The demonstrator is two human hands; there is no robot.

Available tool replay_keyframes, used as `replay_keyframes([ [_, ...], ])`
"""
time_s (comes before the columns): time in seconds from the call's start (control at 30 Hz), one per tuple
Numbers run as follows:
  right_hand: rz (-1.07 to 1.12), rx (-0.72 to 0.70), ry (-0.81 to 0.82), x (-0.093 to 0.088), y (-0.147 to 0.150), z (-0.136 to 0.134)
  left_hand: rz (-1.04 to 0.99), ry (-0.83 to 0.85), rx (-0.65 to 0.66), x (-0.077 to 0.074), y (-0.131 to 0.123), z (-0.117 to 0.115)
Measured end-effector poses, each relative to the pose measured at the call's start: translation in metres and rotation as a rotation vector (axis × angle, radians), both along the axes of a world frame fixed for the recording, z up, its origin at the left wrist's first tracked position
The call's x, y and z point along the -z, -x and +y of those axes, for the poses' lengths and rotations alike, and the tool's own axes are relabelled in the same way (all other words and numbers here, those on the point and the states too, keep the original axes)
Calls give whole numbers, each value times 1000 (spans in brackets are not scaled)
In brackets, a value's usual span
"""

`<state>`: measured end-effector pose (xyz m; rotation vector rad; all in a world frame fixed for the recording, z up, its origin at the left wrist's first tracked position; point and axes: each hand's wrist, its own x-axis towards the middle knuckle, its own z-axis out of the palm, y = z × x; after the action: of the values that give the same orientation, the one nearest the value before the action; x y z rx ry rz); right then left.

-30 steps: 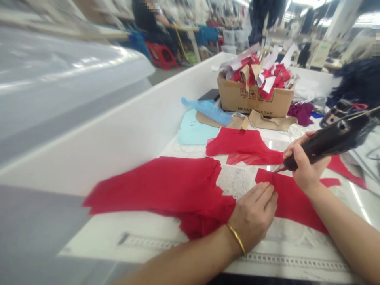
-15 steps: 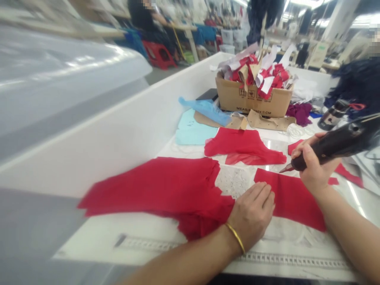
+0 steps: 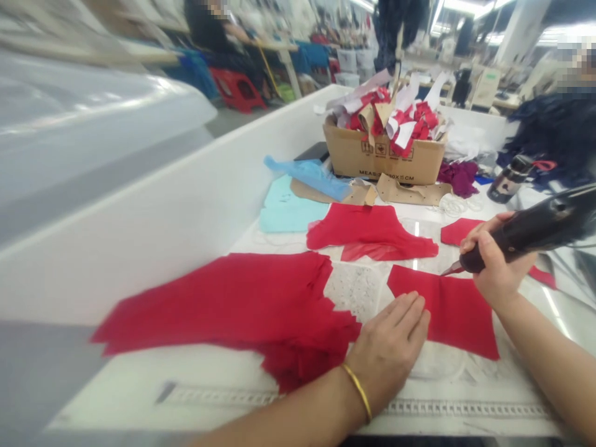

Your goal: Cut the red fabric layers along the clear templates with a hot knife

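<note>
A red fabric panel (image 3: 459,316) lies flat on the table, with a faint crease running down from its top edge. My left hand (image 3: 395,338), a gold bangle at its wrist, rests on the panel's left part, fingers extended and held close together. My right hand (image 3: 496,264) is wrapped round a black hand-held power tool (image 3: 535,226) with a narrow pointed metal tip. That tip is at the panel's top edge, beside the crease; whether it touches the cloth I cannot tell. Left of my left hand spreads a larger stack of red fabric (image 3: 223,304) with jagged right edges.
Behind the panel lie another red piece (image 3: 367,230), turquoise sheet (image 3: 291,214) and blue cloth (image 3: 311,174). A cardboard box (image 3: 386,161) of scraps stands farther back, near a black bottle (image 3: 512,179). A measuring tape (image 3: 447,408) runs along the front; a white side wall (image 3: 153,242) borders the left.
My view has shifted, so most things appear farther left. Relative to the panel, the tool's tip has moved right along the top edge to the crease. My left hand stays on the cloth.
</note>
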<state>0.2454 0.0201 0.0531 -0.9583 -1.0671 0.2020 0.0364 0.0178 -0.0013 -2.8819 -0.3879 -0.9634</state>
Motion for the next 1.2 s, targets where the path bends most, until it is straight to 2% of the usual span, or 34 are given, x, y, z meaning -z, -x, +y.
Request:
replay_keyframes([
  [0.13,-22,60,-8,-4,-16,-11,116,6,85,-3,-14,-9],
  [0.23,-6,86,-7,-2,-24,-16,95,-22,115,-3,-33,-9],
  [0.43,62,33,-3,5,-26,-20,37,-50,130,6,-64,-4],
  [0.77,30,41,-22,3,-29,-22,149,9,224,11,-81,-8],
  [0.9,-7,91,-3,1,-39,-27,206,39,251,13,-86,-10],
  [1.2,-35,189,48,-1,-55,-40,185,50,276,20,-83,-11],
])
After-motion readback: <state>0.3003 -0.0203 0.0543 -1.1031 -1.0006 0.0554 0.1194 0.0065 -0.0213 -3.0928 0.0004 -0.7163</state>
